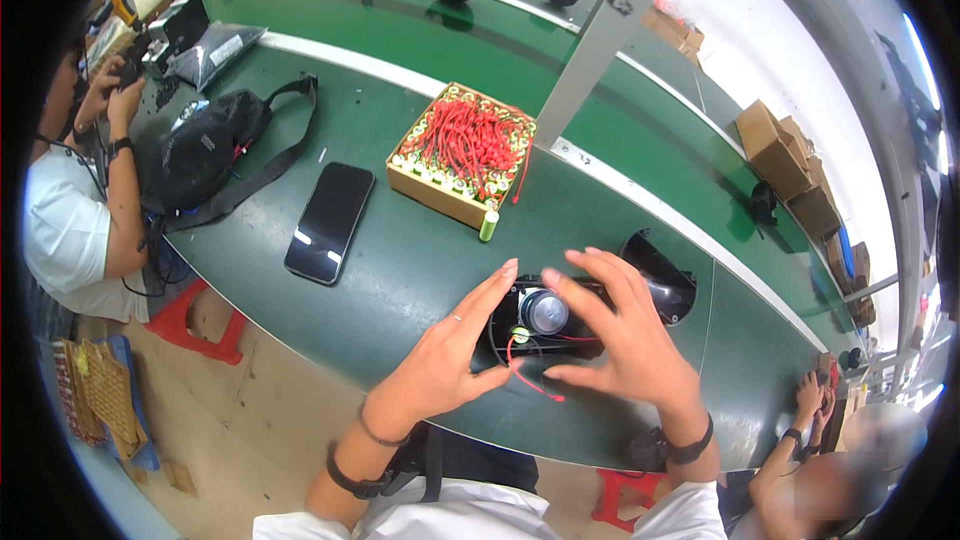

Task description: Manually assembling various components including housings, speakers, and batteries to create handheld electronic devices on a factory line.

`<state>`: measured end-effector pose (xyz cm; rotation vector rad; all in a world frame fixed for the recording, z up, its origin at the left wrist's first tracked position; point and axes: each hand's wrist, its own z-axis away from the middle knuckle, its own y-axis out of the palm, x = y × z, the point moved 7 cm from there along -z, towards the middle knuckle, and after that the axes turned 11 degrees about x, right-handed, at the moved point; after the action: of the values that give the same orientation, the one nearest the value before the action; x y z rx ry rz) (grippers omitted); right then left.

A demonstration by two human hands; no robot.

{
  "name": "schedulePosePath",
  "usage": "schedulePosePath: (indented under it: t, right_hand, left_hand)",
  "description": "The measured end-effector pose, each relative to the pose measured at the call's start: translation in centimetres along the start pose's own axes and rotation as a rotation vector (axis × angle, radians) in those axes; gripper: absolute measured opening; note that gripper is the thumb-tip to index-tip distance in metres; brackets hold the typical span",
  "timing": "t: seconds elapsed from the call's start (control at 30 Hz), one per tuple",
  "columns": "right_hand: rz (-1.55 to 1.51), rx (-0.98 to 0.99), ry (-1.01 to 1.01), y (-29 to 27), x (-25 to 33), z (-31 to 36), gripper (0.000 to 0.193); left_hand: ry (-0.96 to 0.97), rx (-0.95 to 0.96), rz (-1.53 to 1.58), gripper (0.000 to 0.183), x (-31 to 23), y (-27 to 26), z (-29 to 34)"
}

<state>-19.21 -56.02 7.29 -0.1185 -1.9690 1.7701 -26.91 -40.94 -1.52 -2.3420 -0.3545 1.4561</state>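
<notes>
On the green bench in front of me lies a black plastic housing [530,345] with a round silver part [545,312] set in it. A green battery cell [520,335] with a red wire [540,388] sits at its left side, the wire curving out toward me. My left hand [450,355] is at the housing's left, open, fingers stretched out and thumb near the wire. My right hand [635,345] arches over its right side, open, fingers apart. Whether either touches the housing, I cannot tell. A curved black shell [665,285] rests just beyond my right hand.
A cardboard box [430,192] of green cells with red wires stands ahead, one cell [489,225] against its front. Left are a phone [330,223] and black bag [205,155]. A green conveyor [500,40] and grey post [605,40] lie beyond. Co-workers sit on both sides.
</notes>
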Motion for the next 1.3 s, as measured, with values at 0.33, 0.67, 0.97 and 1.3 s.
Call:
schedulePosePath:
  t: [0.33,0.67,0.97,1.3]
  right_hand:
    - [-0.19,0.021,0.16,2.7,-2.2,2.6,0.095]
    - [-0.102,-0.033,0.248,3.5,-1.7,4.4,0.103]
    - [-0.094,-0.04,0.266,4.9,-0.6,3.4,0.104]
    - [-0.005,-0.018,0.301,4.8,-0.5,3.3,0.102]
  left_hand:
    - [0.02,-0.103,-0.431,0.043,-4.8,-0.8,-0.3]
    - [-0.162,-0.17,-0.445,0.026,-7.0,-2.3,-1.9]
    - [-0.478,0.136,-0.981,0.025,-6.6,-1.3,-2.0]
    - [-0.294,0.23,-0.868,0.018,-6.3,-3.1,-3.7]
